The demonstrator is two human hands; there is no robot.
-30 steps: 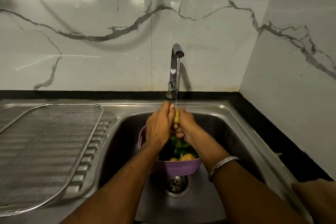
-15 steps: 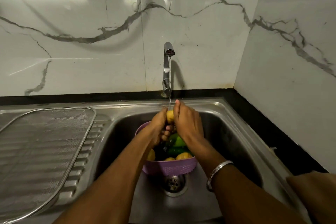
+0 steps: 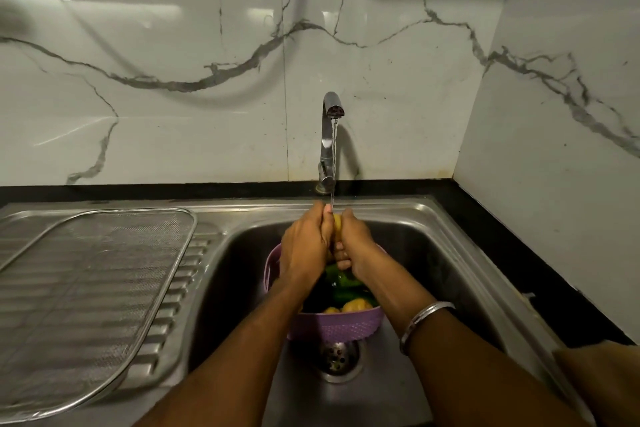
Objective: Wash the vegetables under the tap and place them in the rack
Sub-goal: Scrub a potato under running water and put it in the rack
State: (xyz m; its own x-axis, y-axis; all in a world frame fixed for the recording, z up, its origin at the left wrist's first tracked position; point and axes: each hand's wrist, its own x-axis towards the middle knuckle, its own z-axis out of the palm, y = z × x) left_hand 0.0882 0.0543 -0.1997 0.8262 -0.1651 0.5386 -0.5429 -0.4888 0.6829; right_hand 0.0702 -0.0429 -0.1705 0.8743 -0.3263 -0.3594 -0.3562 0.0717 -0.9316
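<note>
Both hands are pressed together round one small yellow vegetable, right under the thin stream from the tap. The left hand wraps it from one side and the right hand from the other, fingers curled, so only a sliver of yellow peeks out between them at the top. Could be a small potato or a lemon, honestly can't say from this angle.

Just below the hands sits a purple perforated basket in the sink, right over the drain. Inside it there are green vegetables, a couple more yellow ones near the front rim, and something dark on the left side that's too shadowy to make out.

The rack is a flat wire mesh tray lying on the ribbed drainboard to the left of the sink, well apart from the hands. The basin has open room to the right of the basket and behind it. A black table edge runs round the back and right, meeting the marble wall.

The forearms cover the basket's left and right rims, and the right one wears a metal bangle. The rack's left edge is cut off by the frame.
</note>
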